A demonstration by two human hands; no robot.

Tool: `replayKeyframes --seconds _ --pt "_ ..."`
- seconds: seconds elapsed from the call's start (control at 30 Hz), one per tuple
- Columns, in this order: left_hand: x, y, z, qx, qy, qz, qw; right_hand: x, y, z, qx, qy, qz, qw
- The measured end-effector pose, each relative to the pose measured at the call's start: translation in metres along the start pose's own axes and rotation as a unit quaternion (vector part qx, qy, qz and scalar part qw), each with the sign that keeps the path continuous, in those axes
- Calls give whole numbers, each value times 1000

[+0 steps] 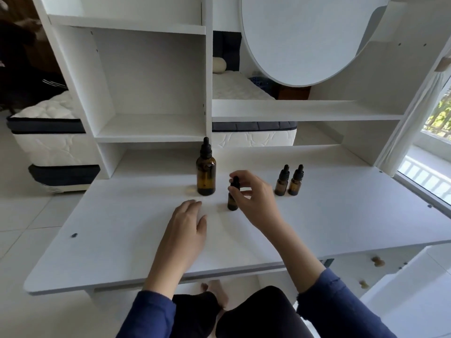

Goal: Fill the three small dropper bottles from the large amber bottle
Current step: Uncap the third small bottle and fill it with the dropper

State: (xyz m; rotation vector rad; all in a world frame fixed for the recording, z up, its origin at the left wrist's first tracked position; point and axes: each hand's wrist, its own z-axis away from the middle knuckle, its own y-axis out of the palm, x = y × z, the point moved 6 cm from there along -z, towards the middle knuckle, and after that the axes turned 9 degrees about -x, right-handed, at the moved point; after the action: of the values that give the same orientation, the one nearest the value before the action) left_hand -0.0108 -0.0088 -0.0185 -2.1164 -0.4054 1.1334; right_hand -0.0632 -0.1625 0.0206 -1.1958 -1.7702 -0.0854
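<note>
Two hands work here. The left hand [188,223] lies flat and empty on the desk [122,240]; up-right of it stands the large amber bottle [206,175]. The right hand [253,196] pinches the upright small bottle [232,200] by its cap; two more small bottles [289,182] stand just right of it.

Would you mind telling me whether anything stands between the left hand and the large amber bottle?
Nothing visible does. The left hand lies flat on the desk, with only bare surface up to the large amber bottle. The small bottle under the right hand stands off to the side.
</note>
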Motion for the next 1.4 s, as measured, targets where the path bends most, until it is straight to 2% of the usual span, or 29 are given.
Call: replayKeyframes --seconds 0.13,0.27,0.43,0.87,1.4 --pt "-3 -1 3 5 12 30 999 17 14 13 16 -25 -29 999" --pt "-3 -5 3 0 12 105 994 29 26 19 22 -36 -51 998" --pt "5 -14 -1 -8 -67 270 961 35 32 20 15 -37 -67 997" --pt "14 -12 -3 -6 -90 279 956 32 32 19 44 -13 -90 995" --pt "16 -10 -5 35 -100 302 947 24 30 17 137 -3 -171 976"
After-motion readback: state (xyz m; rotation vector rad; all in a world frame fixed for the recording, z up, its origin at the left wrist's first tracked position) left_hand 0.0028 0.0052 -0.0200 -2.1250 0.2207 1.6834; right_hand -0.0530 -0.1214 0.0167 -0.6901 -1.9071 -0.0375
